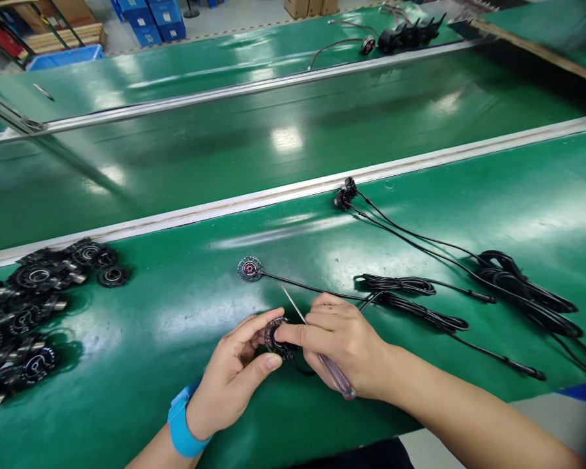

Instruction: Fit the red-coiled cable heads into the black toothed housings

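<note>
My left hand (234, 374), with a blue band at the wrist, grips a round black part (277, 339) by its edges. The index finger of my right hand (344, 342) presses on the middle of that part. A screwdriver (336, 376) with a clear purplish handle is held in the other fingers of my right hand, its thin shaft pointing up and left. Beyond my hands lies a round part with a red centre (250, 268), joined to a black cable. A cable also runs from beneath the held part.
Many black round parts (34, 277) are piled at the left. Coiled black cables (420, 309) lie at the right, and two small black parts (344, 195) rest by the metal rail (215, 210). Further back, a conveyor surface (254, 130) runs across.
</note>
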Available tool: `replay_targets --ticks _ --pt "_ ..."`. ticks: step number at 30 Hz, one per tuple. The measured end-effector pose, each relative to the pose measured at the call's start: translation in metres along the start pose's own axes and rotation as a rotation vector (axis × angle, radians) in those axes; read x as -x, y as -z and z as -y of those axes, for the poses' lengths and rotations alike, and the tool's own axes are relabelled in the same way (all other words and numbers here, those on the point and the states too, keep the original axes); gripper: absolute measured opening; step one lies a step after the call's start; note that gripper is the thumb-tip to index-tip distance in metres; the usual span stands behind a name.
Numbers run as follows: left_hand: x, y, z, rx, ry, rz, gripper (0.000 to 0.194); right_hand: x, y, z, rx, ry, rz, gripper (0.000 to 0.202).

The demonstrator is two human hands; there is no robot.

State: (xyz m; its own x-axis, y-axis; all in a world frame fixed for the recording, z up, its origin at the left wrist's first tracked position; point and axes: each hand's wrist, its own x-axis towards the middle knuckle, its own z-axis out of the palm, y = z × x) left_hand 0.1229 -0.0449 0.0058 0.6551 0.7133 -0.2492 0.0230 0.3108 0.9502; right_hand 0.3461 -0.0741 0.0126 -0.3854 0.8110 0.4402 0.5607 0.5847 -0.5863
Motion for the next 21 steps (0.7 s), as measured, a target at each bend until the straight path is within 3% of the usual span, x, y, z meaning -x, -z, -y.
replay_targets --ticks 6,10,14,21 --pt "0.0003 -0.0016 0.0018 0.023 0.018 -0.001 0.045 -0.0014 0.003 -0.0018 0.03 0.012 0.059 0.024" --pt "0.0 -0.0009 -0.0009 0.062 -0.007 -0.013 0.044 -0.0011 -0.0001 -0.0018 -0.068 0.022 -0.12 0.028" --pt "0.0005 -0.0018 -0.0021 0.083 -0.035 -0.025 0.043 -0.0049 0.0009 0.0027 -0.096 -0.058 -0.305 0.034" --pt "0.0016 -0.002 -0.0034 0.08 -0.029 -0.053 0.042 -0.0072 0.0018 0.0044 -0.039 -0.041 -0.301 0.033"
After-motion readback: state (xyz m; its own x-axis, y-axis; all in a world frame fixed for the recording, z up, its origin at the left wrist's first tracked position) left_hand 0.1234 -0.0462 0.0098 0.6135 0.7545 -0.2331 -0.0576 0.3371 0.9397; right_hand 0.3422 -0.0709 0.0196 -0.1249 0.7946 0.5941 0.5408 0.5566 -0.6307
